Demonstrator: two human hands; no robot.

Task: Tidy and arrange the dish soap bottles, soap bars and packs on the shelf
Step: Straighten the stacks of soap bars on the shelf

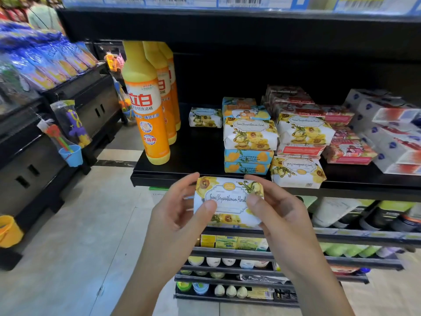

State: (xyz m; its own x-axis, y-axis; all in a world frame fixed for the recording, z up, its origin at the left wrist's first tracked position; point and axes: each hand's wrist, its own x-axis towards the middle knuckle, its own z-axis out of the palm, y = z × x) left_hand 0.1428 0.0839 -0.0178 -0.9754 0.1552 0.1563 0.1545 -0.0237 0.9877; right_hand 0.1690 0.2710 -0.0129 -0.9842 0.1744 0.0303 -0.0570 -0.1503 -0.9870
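Observation:
My left hand [180,210] and my right hand [275,213] both grip one yellow-flowered soap bar [229,198], held level just in front of the black shelf [182,176]. On the shelf stand three orange dish soap bottles [145,110] in a row at the left. A single flowered bar [205,117] lies behind. Stacks of yellow-flowered and blue soap bars [249,140] sit in the middle, with another flowered bar [296,171] at the front edge. Red soap packs [346,153] and white boxed packs [391,137] fill the right side.
The upper shelf [227,23] overhangs the bottles. Lower shelves [250,254] under my hands carry more bottles and packs. A black display stand [45,133] with hanging toys and a blue bucket stands across the tiled aisle at the left.

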